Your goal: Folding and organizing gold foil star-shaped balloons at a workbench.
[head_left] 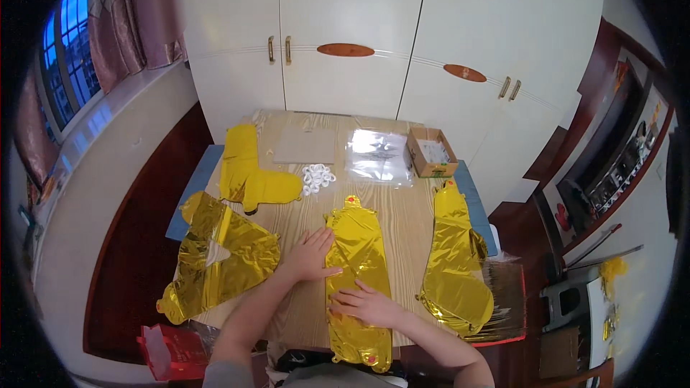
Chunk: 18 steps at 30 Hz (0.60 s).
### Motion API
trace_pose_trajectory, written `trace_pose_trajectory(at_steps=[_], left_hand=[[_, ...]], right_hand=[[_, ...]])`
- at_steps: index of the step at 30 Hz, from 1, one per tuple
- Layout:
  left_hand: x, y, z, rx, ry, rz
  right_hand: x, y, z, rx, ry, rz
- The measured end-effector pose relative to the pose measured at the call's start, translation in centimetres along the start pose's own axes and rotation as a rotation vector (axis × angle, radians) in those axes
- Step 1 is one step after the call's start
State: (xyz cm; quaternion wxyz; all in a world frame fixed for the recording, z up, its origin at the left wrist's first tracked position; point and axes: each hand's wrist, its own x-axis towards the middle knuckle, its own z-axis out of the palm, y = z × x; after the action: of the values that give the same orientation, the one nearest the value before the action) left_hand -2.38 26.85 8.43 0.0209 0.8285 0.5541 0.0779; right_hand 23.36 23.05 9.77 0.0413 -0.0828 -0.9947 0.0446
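I see bare table (410,208) between the flanking gold balloons (453,259); the cardboard box (430,152) and plastic sheet (379,156) block the far edge.

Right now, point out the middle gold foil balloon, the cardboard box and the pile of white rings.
middle gold foil balloon (357,241), head view, upper body between the hands
cardboard box (423,169), head view, front wall
pile of white rings (316,177), head view, pile's centre

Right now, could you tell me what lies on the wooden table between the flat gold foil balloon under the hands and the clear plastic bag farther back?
In the head view, only bare wooden table lies between the flat gold foil balloon and the clear plastic bag.
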Motion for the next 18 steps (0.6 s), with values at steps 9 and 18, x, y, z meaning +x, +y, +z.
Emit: trace_pose_trajectory(at_steps=[9, 18], left_hand=[[-0.2, -0.1, 0.4, 0.029, 0.064, 0.000], [-0.2, -0.2, 0.8, 0.012, 0.083, -0.024]], right_hand=[[-0.5, 4.2, -0.2, 0.133, 0.274, 0.322], [-0.6, 5.3, 0.8, 0.260, 0.366, 0.414]])
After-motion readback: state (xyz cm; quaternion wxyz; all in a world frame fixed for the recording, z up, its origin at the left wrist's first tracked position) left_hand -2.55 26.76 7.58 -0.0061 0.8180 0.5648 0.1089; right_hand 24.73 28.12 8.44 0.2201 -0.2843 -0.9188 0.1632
